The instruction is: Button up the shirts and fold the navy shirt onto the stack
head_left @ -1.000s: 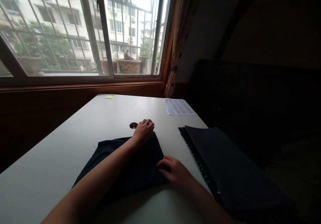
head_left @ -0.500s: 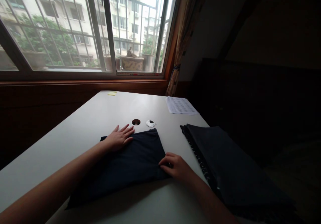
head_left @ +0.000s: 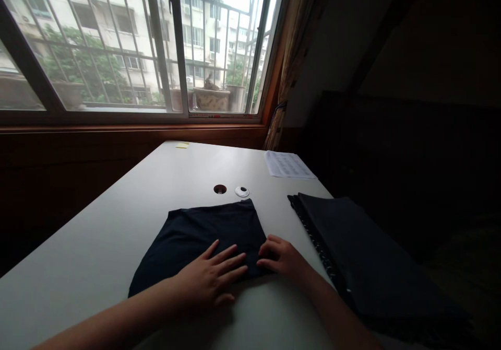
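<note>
A dark navy piece of folded cloth (head_left: 211,230) lies on the white table (head_left: 117,219), with a few soft creases across it. My left hand (head_left: 209,277) rests palm down over its near edge, fingers spread and pointing right. At the cloth's right edge, my right hand (head_left: 279,256) has its fingers curled and its thumb near the index finger, gripping the edge. My left forearm covers the cloth's near left part. Whether the cloth is a garment I cannot make out.
To the right lies a stack of dark folded cloth (head_left: 364,256) with a patterned layer beneath. Beyond my hands are a cable hole (head_left: 219,189) and its round cover (head_left: 241,191). Printed papers (head_left: 291,165) and a yellow sticky note (head_left: 182,144) lie near the far edge, below a barred window.
My left hand has moved from the cloth's far left edge down to its near edge, baring the far left corner. My right hand stays at the right edge. The view has shifted slightly.
</note>
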The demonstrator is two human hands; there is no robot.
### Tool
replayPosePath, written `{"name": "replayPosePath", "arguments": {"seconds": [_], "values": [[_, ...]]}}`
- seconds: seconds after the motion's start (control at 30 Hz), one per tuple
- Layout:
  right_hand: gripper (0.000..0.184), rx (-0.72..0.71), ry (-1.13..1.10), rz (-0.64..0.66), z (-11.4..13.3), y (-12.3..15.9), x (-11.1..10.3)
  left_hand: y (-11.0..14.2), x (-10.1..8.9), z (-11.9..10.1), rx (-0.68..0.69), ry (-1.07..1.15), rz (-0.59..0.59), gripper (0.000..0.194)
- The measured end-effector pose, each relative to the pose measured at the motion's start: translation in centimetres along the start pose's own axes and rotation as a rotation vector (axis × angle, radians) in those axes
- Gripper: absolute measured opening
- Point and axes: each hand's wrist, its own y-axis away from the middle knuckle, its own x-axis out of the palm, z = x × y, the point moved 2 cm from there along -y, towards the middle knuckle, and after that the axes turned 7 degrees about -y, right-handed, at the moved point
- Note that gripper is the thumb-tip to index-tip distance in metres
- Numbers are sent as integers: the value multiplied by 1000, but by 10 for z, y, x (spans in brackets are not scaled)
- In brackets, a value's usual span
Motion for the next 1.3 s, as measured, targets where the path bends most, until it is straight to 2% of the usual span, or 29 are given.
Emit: {"name": "replayPosePath", "arguments": {"seconds": [0.1, 0.23, 0.3, 0.37, 0.43, 0.5, 0.57, 0.63, 0.73, 0.83, 0.97, 1.1, 1.3], "values": [[16, -11, 11, 2, 0, 2, -1, 19, 4, -8, -17, 39, 0, 71], [11, -48, 122, -49, 7, -1, -1, 46, -9, 9, -27, 72, 36, 63], [13, -99, 215, -143, 14, -7, 2, 56, -14, 25, -144, 37, 26, 58], [24, -150, 287, -197, 23, -18, 10, 62, -15, 45, -337, -38, -29, 56], [40, -174, 338, -142, 32, -33, 23, 66, -10, 64, -509, -108, -70, 58], [53, -160, 387, -11, 39, -51, 39, 68, -1, 77, -615, -138, -62, 61], [61, -122, 423, 102, 40, -69, 52, 70, 8, 85, -667, -141, -38, 64], [67, -77, 452, 156, 35, -84, 58, 72, 14, 86, -693, -143, -40, 66], [71, 23, 471, 136, 16, -102, 49, 75, 15, 84, -706, -147, -54, 67], [73, 156, 433, 50, -10, -113, 28, 77, 12, 83, -710, -133, -43, 68], [57, 242, 375, -55, -34, -117, 4, 78, 12, 84, -713, -123, -37, 68], [35, 262, 316, -128, -39, -112, -5, 80, 12, 87, -709, -116, -36, 67], [33, 241, 184, -202, -35, -89, -7, 89, 8, 90, -723, -64, -7, 65]]}}
